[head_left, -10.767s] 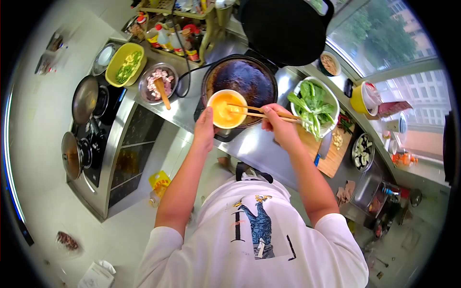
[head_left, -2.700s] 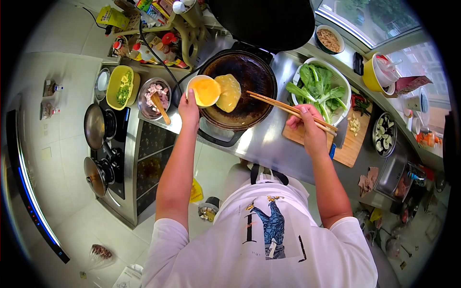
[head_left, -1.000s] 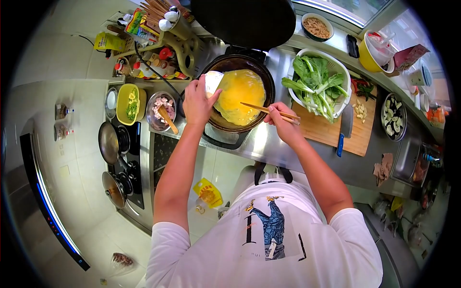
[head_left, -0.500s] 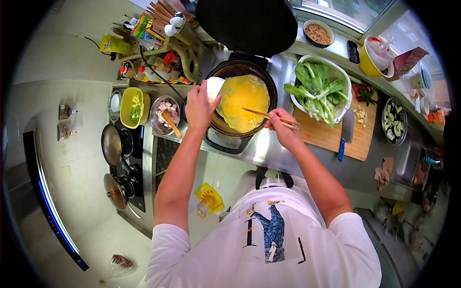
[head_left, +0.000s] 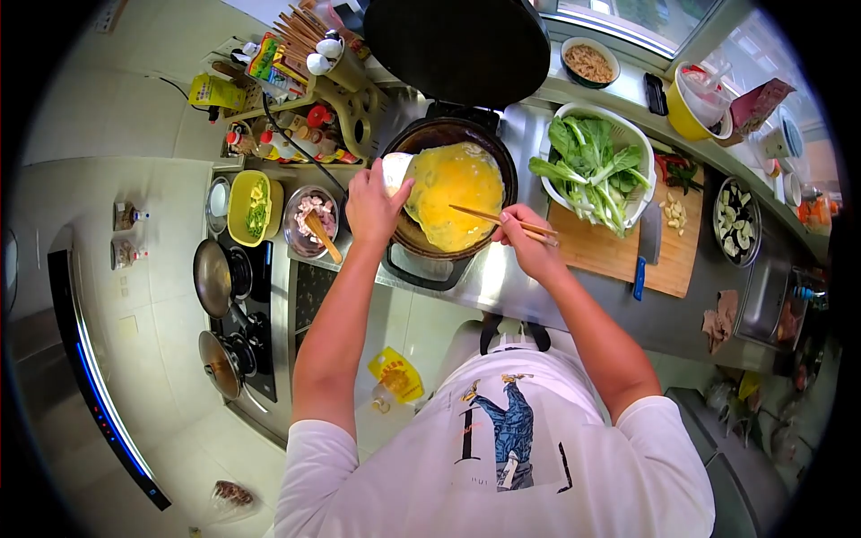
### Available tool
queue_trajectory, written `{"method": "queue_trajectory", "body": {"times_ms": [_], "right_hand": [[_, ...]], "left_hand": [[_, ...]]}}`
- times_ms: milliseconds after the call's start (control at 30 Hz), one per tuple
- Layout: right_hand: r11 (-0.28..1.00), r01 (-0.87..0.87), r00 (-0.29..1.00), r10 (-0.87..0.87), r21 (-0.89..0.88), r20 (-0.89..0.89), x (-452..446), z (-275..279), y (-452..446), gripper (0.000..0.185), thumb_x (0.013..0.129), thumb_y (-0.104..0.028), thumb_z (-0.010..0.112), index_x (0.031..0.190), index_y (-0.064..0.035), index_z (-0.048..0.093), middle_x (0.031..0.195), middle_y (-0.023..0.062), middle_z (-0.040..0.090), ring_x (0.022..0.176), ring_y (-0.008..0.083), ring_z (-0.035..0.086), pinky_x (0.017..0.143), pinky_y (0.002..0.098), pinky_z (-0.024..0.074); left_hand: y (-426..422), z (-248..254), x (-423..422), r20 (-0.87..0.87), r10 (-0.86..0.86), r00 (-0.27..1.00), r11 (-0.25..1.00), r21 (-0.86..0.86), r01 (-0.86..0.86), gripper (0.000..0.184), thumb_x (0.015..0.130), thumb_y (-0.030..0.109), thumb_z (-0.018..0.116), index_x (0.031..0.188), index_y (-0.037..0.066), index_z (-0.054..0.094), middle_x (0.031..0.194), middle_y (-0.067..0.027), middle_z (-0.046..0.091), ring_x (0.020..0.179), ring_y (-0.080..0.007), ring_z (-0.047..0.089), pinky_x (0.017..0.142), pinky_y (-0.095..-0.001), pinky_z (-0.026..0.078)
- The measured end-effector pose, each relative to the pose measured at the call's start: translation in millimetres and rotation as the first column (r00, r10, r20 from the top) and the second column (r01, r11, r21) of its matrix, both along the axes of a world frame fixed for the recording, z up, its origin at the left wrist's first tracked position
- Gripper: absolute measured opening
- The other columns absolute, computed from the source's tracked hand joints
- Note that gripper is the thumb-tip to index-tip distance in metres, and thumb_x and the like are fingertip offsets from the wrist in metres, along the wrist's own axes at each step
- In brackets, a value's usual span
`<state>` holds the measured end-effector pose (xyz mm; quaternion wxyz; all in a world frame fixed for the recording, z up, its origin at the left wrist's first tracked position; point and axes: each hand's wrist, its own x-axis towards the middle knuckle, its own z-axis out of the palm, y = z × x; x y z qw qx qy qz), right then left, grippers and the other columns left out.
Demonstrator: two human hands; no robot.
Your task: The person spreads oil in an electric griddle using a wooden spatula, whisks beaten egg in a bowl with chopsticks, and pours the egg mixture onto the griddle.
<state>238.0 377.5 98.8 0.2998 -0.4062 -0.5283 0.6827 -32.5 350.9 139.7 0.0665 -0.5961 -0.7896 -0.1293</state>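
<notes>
A round sheet of yellow egg (head_left: 456,199) lies in the dark electric griddle (head_left: 415,240), whose black lid (head_left: 457,54) stands raised behind it. My left hand (head_left: 370,204) is closed on a white bowl (head_left: 395,170) above the griddle's left side; the bowl is tilted toward the egg and partly hidden by my fingers. In my right hand (head_left: 527,242) is a pair of wooden chopsticks (head_left: 480,214), gripped near the thick ends at the griddle's right edge. Their tips reach over the egg; I cannot tell whether they touch it.
Right of the griddle, a white basin (head_left: 645,215) of leafy greens overlaps the cutting board (head_left: 587,247), where a knife (head_left: 639,276) and garlic lie. On the left are a metal bowl of meat (head_left: 309,215), a yellow container (head_left: 239,206) and a stove (head_left: 260,314).
The view has shifted very slightly. Both hands keep nearly the same place, with the bowl and chopsticks still held, and the egg looks much the same.
</notes>
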Motion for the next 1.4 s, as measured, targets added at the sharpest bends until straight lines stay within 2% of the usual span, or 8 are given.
{"method": "queue_trajectory", "body": {"times_ms": [200,367,600,667,1000,1067,1200,1400], "right_hand": [[0.999,0.037,0.999,-0.037,0.012,-0.014,-3,-2,-3,0.022,0.094,-0.021,0.049,0.089,-0.0011,0.055,0.070,0.0062,0.063,0.065,0.0100,0.055,0.061,0.0250,0.0450],[0.999,0.034,0.999,-0.034,0.001,-0.019,-7,-2,-2,0.024,0.094,-0.024,0.050,0.089,-0.0013,0.057,0.072,0.0065,0.064,0.068,0.0113,0.058,0.063,0.0261,0.0463],[0.996,0.041,0.994,-0.049,-0.085,-0.097,-23,7,-3,0.023,0.093,-0.024,0.051,0.090,-0.0026,0.057,0.073,0.0046,0.064,0.067,0.0100,0.056,0.063,0.0257,0.0450],[0.999,-0.011,0.998,0.008,-0.044,-0.070,-29,16,-2,0.021,0.093,-0.023,0.051,0.090,-0.0032,0.058,0.072,0.0031,0.063,0.066,0.0090,0.054,0.063,0.0250,0.0439],[0.998,-0.010,0.997,0.005,-0.059,-0.081,-38,24,-5,0.020,0.094,-0.022,0.051,0.089,-0.0038,0.057,0.070,0.0021,0.061,0.065,0.0085,0.052,0.062,0.0250,0.0429],[0.999,-0.013,0.999,0.012,-0.030,-0.051,-40,28,-5,0.020,0.094,-0.022,0.051,0.088,-0.0034,0.057,0.069,0.0025,0.061,0.064,0.0092,0.052,0.061,0.0256,0.0429],[1.000,0.020,0.999,-0.020,0.009,-0.038,-43,18,-7,0.020,0.093,-0.021,0.050,0.087,-0.0034,0.057,0.069,0.0031,0.061,0.064,0.0097,0.053,0.061,0.0262,0.0430],[0.993,0.060,0.998,-0.058,-0.106,0.025,-52,22,-13,0.021,0.093,-0.022,0.051,0.087,-0.0035,0.058,0.069,0.0038,0.062,0.064,0.0113,0.055,0.060,0.0270,0.0437]], "left_hand": [[2,5,-1,0.109,0.115,0.987,0.993,-0.052,-0.110,0.068,0.079,0.057,0.062,0.122,0.005,0.055,0.105,-0.0173,0.058,0.099,-0.0343,0.056,0.078,-0.0436,0.048],[10,12,-5,0.319,0.362,0.876,0.929,-0.197,-0.312,0.066,0.076,0.063,0.061,0.113,0.008,0.064,0.104,-0.0197,0.062,0.095,-0.0351,0.061,0.083,-0.0418,0.047],[14,9,-5,0.299,0.371,0.879,0.916,-0.273,-0.294,0.073,0.072,0.068,0.061,0.106,0.004,0.067,0.099,-0.0224,0.063,0.095,-0.0358,0.061,0.082,-0.0420,0.048],[15,9,-3,0.262,0.367,0.893,0.915,-0.276,-0.295,0.075,0.070,0.069,0.062,0.106,0.003,0.067,0.100,-0.0225,0.063,0.094,-0.0359,0.061,0.083,-0.0420,0.047],[17,25,11,0.181,0.326,0.928,0.925,-0.263,-0.273,0.075,0.070,0.069,0.062,0.107,0.004,0.067,0.099,-0.0202,0.062,0.093,-0.0346,0.062,0.082,-0.0403,0.048],[18,32,17,0.162,0.297,0.941,0.937,-0.240,-0.254,0.071,0.070,0.065,0.064,0.105,0.003,0.066,0.097,-0.0191,0.062,0.090,-0.0347,0.062,0.076,-0.0424,0.050],[20,44,24,0.141,0.262,0.955,0.936,-0.280,-0.215,0.073,0.071,0.065,0.064,0.110,0.003,0.065,0.102,-0.0200,0.061,0.096,-0.0345,0.061,0.082,-0.0407,0.049],[20,51,29,0.117,0.184,0.976,0.958,-0.245,-0.151,0.070,0.072,0.062,0.066,0.108,0.002,0.064,0.103,-0.0207,0.061,0.097,-0.0351,0.060,0.082,-0.0412,0.049]]}}
